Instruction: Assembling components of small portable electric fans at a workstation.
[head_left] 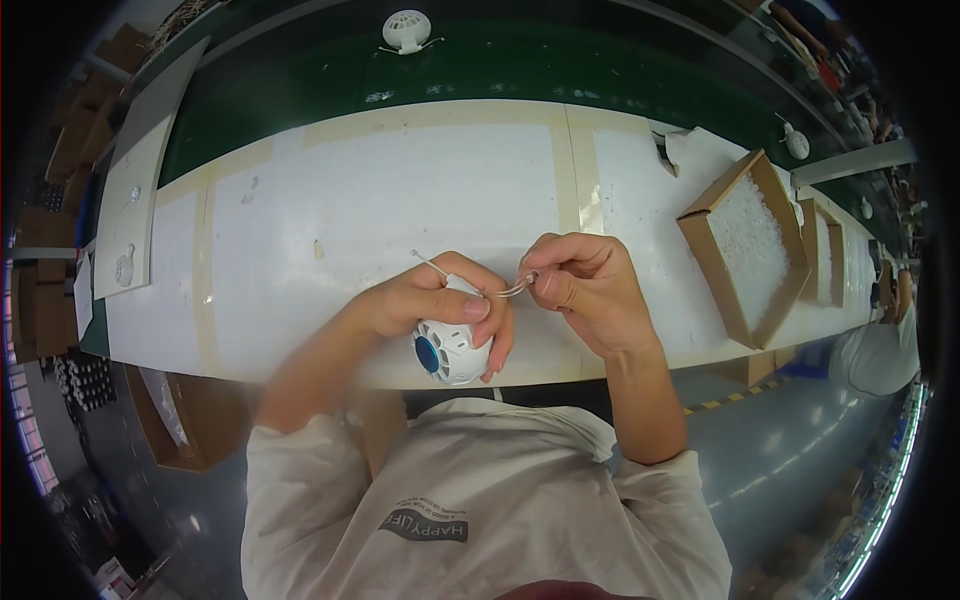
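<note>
My left hand (440, 302) is wrapped round a small white fan head (462, 360) with a slotted round grille and a blue disc at its centre. The grille faces down and toward my body. From the fan's neck come thin white wires (512, 291), and one short lead (428, 262) sticks out to the upper left. My right hand (585, 285) pinches the far end of the wires between thumb and fingertips. A small pale piece shows at that pinch, too small to make out. Both hands are above the near edge of the white worktop (390, 200).
Cardboard trays stand on the right; the nearer tray (740, 260) holds many small clear pieces. On the green belt (300, 100) beyond the worktop sit another white fan head (407, 32) and, farther right, a similar one (795, 142). A pale board (150, 180) lies at left.
</note>
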